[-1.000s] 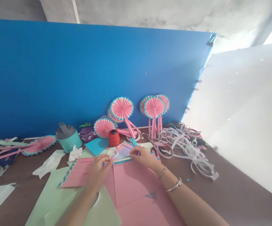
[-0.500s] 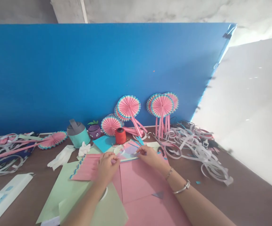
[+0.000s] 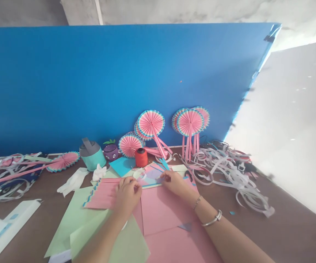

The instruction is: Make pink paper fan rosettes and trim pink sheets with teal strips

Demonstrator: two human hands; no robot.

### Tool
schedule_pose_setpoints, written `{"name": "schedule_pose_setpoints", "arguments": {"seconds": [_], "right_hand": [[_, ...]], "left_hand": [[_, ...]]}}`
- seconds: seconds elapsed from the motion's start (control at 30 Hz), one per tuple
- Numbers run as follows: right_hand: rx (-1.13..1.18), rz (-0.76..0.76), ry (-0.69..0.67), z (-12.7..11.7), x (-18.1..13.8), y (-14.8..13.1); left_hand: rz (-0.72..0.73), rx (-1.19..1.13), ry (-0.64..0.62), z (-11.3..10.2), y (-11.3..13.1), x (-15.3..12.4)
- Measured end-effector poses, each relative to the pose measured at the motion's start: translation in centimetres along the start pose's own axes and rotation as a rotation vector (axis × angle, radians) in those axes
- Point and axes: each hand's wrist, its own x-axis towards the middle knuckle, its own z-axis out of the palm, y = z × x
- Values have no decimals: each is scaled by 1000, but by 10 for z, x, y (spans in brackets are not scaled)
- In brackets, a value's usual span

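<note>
My left hand [image 3: 128,193] is closed with bent fingers at the right end of a pleated pink paper [image 3: 104,193] whose left edge has a blue trim. Thumb and fingertips meet there, and the hand hides that end of the paper. My right hand [image 3: 175,185] is pinched, fingertips over pale, blue-edged paper pieces [image 3: 151,175]; anything between those fingertips is too small to make out. Below both hands lies a flat pink sheet [image 3: 160,212]. Green sheets [image 3: 70,215] spread under my left forearm, beside the pink one.
Behind my hands stand a red thread spool [image 3: 141,157], a purple cup [image 3: 110,152] and a teal container [image 3: 92,157]. Round pink fans [image 3: 190,122] lean on the blue panel [image 3: 105,80]. Tangled white strips [image 3: 229,171] lie right; a white power strip [image 3: 12,230] lies left.
The view has shifted slightly, so everything sits a little further right. Both hands keep nearly the same pose and place over the papers.
</note>
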Motion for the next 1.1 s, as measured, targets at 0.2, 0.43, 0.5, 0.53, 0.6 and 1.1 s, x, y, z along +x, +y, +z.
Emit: {"name": "schedule_pose_setpoints", "arguments": {"seconds": [0.2,0.43,0.5,0.53,0.6,1.1], "right_hand": [[-31,16,-11,-2,-2,-4],[-67,31,-5,0,-1,-5],[-75,32,-5,0,-1,-4],[-79,32,-5,0,-1,-4],[-84,31,-5,0,0,-4],[-92,32,0,1,1,-2]], "left_hand": [[-8,29,-15,-1,3,-1],[-16,59,-29,-2,5,-2],[-17,64,-29,-2,6,-2],[-19,66,-33,-2,6,-2],[-25,70,-42,-2,7,-1],[-19,120,-33,0,8,-1]]}}
